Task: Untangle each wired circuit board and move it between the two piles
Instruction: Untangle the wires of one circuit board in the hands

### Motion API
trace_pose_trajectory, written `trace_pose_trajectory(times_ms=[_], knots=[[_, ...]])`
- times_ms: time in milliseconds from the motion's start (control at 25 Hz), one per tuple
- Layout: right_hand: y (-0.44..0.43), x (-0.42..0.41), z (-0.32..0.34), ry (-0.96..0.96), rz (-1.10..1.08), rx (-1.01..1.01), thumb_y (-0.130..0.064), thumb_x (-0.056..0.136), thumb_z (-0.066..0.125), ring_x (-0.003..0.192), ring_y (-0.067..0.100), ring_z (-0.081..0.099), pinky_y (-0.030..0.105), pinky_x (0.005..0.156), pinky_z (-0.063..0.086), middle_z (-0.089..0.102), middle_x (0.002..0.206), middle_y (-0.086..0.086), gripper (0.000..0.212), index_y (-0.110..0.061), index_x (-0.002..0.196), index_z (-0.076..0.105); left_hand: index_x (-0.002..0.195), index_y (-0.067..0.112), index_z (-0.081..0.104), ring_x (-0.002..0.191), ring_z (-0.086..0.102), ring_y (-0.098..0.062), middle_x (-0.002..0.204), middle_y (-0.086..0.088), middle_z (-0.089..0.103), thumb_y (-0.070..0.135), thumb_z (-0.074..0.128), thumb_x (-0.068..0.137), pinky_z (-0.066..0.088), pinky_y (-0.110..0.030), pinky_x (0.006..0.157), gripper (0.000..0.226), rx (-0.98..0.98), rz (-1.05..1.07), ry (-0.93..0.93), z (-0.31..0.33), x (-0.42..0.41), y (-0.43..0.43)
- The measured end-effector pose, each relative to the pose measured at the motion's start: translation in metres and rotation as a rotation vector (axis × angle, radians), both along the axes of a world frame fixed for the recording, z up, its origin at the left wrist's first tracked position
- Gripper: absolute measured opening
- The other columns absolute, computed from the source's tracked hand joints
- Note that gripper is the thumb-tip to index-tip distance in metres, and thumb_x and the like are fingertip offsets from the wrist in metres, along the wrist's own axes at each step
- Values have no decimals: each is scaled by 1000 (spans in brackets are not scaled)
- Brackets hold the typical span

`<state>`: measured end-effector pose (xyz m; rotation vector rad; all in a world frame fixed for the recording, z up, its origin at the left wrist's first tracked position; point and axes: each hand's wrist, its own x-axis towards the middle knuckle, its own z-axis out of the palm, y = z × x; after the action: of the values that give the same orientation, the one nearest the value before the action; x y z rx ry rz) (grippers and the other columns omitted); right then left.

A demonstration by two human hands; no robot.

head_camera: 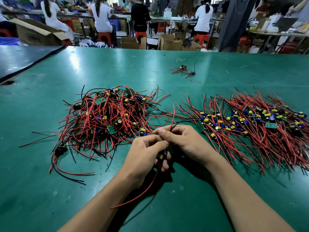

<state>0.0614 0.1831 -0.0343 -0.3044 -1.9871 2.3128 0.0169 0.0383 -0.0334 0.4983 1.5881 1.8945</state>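
Near the tangled pile (107, 118), left hand (144, 154) gripped a light, fragile board (160, 156), best held edgewise; right hand (185, 142) fingers (178, 129) pinched its limp wire (173, 114).

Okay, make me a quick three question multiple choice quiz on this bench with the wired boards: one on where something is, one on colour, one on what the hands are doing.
1. Where is the tangled pile relative to the neater pile?
A) on its left B) on its right C) stacked on it
2. What colour are most wires?
A) blue B) red C) white
3. What are the left hand and right hand doing?
A) lying flat, empty B) gripping a wired board and its leads C) lifting a box
Answers: 1 A, the heap sits left of the spread-out rows. 2 B, red strands dominate both piles, with a few black. 3 B, both hands' fingers curl round the board and its leads.
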Motion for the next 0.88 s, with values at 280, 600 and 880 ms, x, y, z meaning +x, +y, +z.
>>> trace_pose_trajectory(times_ms=[280,600,880], knots=[[25,-3,-3,60,-281,667,-36,99,60,82,15,68,22,79,50,77,88,0,37,-5,89,77,78,1,62,36,49,-20,56,-14,60,4,59,92,38,-19,37,15,-37,3,39,3,1,1],[26,-10,-14,35,-480,364,-45,100,56,44,7,37,22,49,30,47,57,-7,39,-17,87,78,83,-2,60,39,50,-22,57,-13,60,6,58,94,38,-20,39,13,-61,38,49,4,2,0],[2,-2,2,-111,-38,-125,-40,90,69,36,4,36,14,34,24,46,52,-5,27,-15,80,71,82,-1,68,36,51,-22,56,-15,60,4,60,92,41,-20,37,13,-18,62,23,1,3,2]])
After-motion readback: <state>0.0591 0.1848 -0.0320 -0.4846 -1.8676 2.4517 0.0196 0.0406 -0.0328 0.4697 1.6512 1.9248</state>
